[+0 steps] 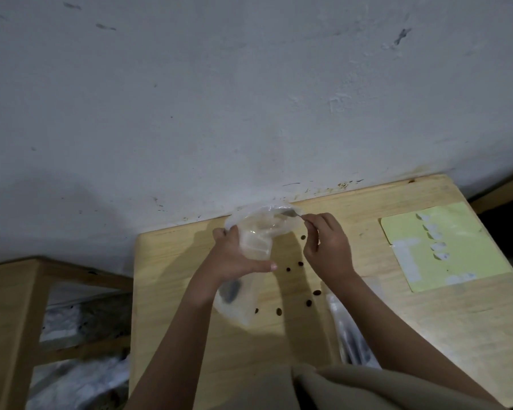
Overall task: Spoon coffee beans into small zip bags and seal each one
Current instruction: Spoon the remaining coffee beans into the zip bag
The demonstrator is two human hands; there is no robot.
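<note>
My left hand [234,255] grips a clear plastic bag [259,229] and holds it up near the table's far edge, its mouth spread wide. My right hand [328,244] pinches the handle of a metal spoon [290,213], whose bowl reaches into the bag's mouth. Several loose coffee beans [290,269] lie scattered on the wooden table [279,344] below and between my hands. A small clear zip bag [234,303] with something dark inside lies flat under my left forearm.
A pale green mat [462,261] with white scraps lies at the table's right. More clear bags [348,329] lie under my right forearm. A white wall rises behind the table. A wooden frame [15,321] stands at the left.
</note>
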